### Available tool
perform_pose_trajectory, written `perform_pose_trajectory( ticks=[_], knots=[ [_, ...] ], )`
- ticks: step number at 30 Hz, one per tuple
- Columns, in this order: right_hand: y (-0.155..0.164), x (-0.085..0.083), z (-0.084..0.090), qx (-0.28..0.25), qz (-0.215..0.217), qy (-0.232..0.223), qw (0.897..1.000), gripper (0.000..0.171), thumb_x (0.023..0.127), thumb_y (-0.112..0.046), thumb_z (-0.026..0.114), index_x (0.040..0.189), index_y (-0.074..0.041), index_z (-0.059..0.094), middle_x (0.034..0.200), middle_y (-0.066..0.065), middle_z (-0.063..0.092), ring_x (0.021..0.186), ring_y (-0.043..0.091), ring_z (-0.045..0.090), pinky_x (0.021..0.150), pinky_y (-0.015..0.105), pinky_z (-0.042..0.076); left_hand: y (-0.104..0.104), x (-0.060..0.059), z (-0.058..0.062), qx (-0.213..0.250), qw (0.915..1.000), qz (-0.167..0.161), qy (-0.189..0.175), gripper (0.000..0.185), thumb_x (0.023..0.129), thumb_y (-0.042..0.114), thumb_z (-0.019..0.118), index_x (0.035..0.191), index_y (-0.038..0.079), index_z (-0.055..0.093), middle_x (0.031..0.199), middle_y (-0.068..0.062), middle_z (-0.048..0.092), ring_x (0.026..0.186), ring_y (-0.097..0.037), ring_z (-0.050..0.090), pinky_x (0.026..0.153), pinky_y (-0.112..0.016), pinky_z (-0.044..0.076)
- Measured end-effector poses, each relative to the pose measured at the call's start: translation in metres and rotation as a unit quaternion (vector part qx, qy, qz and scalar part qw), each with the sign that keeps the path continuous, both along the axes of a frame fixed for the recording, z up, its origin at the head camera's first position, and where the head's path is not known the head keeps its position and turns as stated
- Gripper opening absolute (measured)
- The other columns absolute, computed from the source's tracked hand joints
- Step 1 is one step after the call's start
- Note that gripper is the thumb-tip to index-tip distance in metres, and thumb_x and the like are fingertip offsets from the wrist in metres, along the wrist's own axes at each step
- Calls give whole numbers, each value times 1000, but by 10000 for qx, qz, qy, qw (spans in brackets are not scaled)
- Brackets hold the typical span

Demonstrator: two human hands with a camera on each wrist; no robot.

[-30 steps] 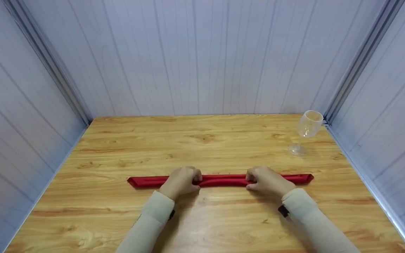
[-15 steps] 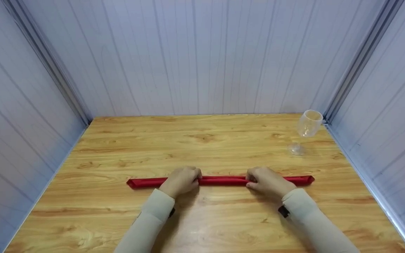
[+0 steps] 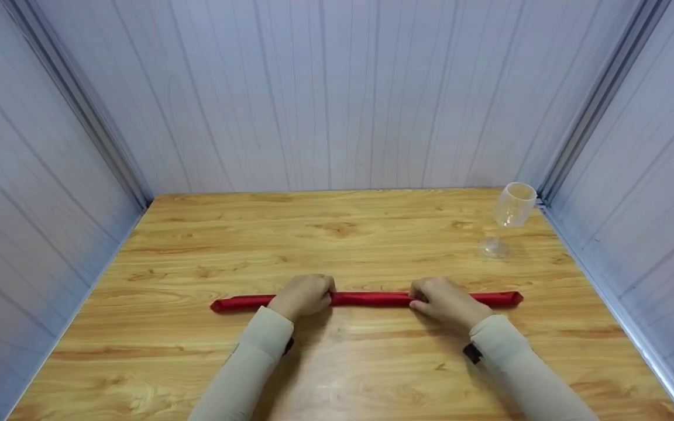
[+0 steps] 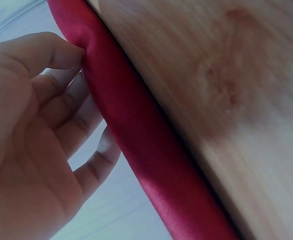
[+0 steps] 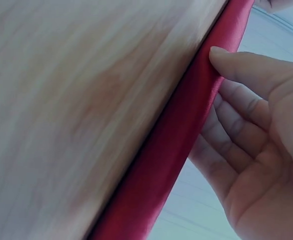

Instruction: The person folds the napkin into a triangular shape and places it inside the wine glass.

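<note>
The red cloth roll lies crosswise on the table, a long thin band in front of you, its two ends reaching well past your hands. Your left hand sits on it left of the middle and your right hand right of the middle, so the bare stretch between them stays straight, judging by how evenly it lies. From the head view you see only knuckles and curled fingers over the roll; the wrist views show the grip itself. In the left wrist view the thumb meets the roll on one side while the curled fingers lie against the other, a light pinch on the cloth. The right wrist view shows the same in mirror: thumb tip pressed on the roll, fingers curled along its far side. Beyond your right hand, well apart from the roll, a clear wine glass stands near the far right corner, close to the white panel wall.
</note>
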State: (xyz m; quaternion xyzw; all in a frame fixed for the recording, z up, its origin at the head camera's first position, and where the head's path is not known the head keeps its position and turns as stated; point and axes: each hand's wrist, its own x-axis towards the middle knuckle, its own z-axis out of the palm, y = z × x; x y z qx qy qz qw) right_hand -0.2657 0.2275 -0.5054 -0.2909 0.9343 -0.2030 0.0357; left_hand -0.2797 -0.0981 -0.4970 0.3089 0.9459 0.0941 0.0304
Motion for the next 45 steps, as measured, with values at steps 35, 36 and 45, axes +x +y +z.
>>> perform_pose_trajectory(
  ticks=[35, 36, 45],
  knots=[
    [-5, -18, 7, 377, -21, -121, 9992, 4, 97, -12, 67, 94, -9, 69, 91, 2, 58, 82, 19, 57, 74, 41, 51, 4, -2, -7, 884, 9959, 200, -58, 14, 89, -5, 66, 99, 2, 72, 92, -10, 62, 90, -30, 65, 79, -40, 55],
    [-5, -18, 6, 360, -89, -119, 9992, 3, 96, -12, 68, 94, -10, 69, 90, 1, 56, 82, 19, 56, 74, 41, 50, 4, -2, -7, 901, 9957, 204, -85, 14, 89, -5, 66, 99, 2, 72, 92, -11, 62, 90, -30, 65, 79, -40, 55],
    [-17, -17, 3, 92, -416, 11, 9991, 11, 90, -2, 72, 94, -9, 66, 87, 3, 59, 82, 21, 60, 72, 39, 52, 8, -1, -8, 894, 9957, 53, 250, 28, 86, -12, 62, 104, 7, 71, 95, -9, 62, 89, -26, 65, 75, -35, 54]
  ],
)
